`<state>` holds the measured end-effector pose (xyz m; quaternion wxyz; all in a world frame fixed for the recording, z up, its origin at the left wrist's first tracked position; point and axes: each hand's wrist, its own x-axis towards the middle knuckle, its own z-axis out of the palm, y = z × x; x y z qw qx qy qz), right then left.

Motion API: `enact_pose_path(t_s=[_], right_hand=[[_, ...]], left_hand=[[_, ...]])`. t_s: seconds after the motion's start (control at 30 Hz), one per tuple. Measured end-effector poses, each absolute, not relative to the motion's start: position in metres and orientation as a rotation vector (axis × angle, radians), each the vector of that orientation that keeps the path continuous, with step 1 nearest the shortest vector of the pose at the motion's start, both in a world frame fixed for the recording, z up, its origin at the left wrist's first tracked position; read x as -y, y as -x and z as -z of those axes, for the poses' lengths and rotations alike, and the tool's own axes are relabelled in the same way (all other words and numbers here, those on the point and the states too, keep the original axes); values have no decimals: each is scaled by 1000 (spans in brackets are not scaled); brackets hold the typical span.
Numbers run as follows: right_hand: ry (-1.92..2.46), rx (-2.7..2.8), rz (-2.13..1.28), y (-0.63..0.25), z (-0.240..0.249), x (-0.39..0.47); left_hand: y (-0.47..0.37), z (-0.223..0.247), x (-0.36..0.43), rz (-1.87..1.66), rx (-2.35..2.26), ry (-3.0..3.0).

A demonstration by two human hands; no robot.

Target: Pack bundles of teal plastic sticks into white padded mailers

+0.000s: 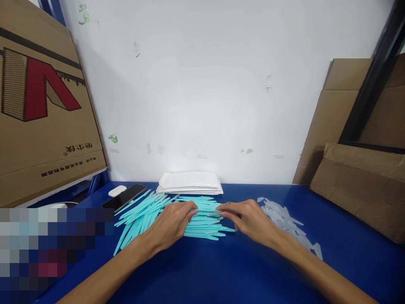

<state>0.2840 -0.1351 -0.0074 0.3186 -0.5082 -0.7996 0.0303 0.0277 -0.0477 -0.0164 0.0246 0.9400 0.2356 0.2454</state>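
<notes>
Between my two hands, one slim turquoise stick (207, 210) is stretched crosswise above a pile of similar sticks. My left hand (177, 217) pinches its left end, and my right hand (243, 215) pinches its right end. Under them, the turquoise pile (205, 231) lies on the blue table (202, 270). Another heap of turquoise sticks (139, 217) fans out beside and partly behind my left hand. Translucent whitish pieces (284, 219) lie in a loose heap to the right, partly hidden by my right forearm.
A stack of white packets (190, 183) sits by the wall. At the back left are a dark phone (126, 197) and a white case (117, 191). A printed cardboard box (47, 147) stands at the left, and brown cardboard (357, 185) at the right.
</notes>
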Motion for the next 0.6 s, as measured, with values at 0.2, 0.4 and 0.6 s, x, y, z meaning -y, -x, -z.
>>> enact_pose_path(t_s=[0.2, 0.4, 0.6], right_hand=[[1340, 2155, -9, -279, 6, 135], [1486, 2107, 208, -286, 1, 135], [1553, 2037, 296, -298, -6, 132]], left_hand=[[-31, 14, 48, -766, -665, -3144], [-17, -10, 32, -544, -990, -3307], [25, -29, 4, -288, -1679, -3126]])
